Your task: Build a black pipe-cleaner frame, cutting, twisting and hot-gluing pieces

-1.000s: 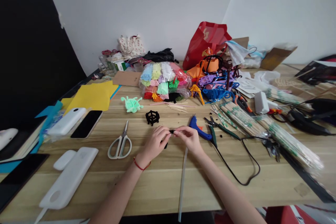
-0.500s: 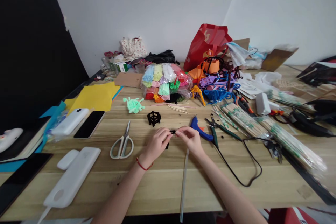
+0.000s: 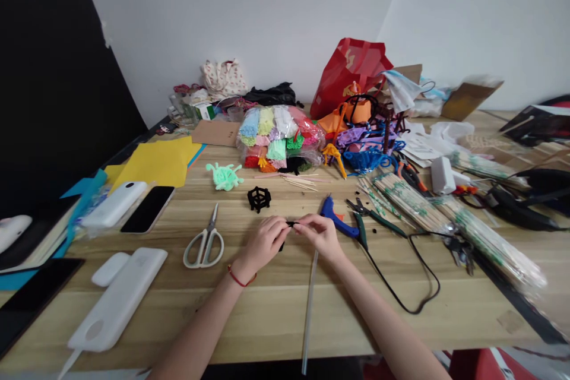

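Black short piece (image 3: 291, 224), material not legible at this size: being held over the tabletop (image 3: 253, 320) between left hand (image 3: 266, 241) and right hand (image 3: 320, 237), long axis running roughly crosswise, left to right; ends disappearing under the fingers, true length not showing. Nearer hand: neither, both touching, one at each end.

Left grip: pinching the left end, thumb and fingertips drawn together. Right grip: pinching the right end likewise, leaving only a small gap between.

Second black bit (image 3: 281, 247): showing just below the left fingers; joined or separate, not possible to tell.

Black openwork frame (image 3: 259, 198): resting beyond and slightly left of the pinch, lying nearer the left hand.

White-handled scissors (image 3: 211, 229): lying left of the left hand, well apart, blades pointing away.

Blue glue gun (image 3: 338, 219): lying just beside the right hand, on its outer side.

Clear rod (image 3: 310, 314): lying lengthwise toward the front edge, far end stopping near the right hand.
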`<action>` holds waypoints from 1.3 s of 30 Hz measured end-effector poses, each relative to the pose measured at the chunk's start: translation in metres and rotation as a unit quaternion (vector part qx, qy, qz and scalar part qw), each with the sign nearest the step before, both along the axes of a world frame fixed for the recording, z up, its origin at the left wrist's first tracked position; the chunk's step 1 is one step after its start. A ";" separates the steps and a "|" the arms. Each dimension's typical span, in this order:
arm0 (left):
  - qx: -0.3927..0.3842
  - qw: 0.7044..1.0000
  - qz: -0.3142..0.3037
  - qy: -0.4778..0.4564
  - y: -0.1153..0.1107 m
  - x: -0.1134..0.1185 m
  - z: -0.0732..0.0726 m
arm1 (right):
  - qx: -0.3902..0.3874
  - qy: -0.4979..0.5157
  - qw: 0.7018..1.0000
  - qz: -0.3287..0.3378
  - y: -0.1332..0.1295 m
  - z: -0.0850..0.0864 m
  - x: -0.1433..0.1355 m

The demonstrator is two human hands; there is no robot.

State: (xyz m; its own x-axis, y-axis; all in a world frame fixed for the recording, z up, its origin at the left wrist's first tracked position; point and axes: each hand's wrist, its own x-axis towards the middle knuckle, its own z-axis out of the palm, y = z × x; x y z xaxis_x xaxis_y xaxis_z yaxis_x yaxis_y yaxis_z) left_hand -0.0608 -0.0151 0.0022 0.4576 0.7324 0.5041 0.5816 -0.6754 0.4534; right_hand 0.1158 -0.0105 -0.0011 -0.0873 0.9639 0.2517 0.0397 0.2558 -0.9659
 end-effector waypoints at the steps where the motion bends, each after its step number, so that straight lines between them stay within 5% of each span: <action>1: 0.000 1.000 -0.002 0.001 0.000 0.000 0.000 | 0.005 -0.008 1.000 0.000 -0.001 0.000 0.000; 7: 0.003 1.000 -0.013 0.007 0.000 0.000 0.000 | -0.001 -0.008 1.000 0.003 -0.003 0.003 0.001; 17: 0.030 0.998 0.022 0.058 0.000 -0.002 0.003 | -0.132 0.099 0.985 0.051 0.005 -0.005 -0.007; 29: 0.028 0.996 0.010 0.090 0.002 0.001 0.002 | -0.160 0.095 0.978 0.096 0.006 -0.007 -0.003; 39: 0.021 0.996 0.009 0.082 0.000 0.006 0.001 | -0.284 0.264 0.907 0.163 0.002 -0.008 -0.005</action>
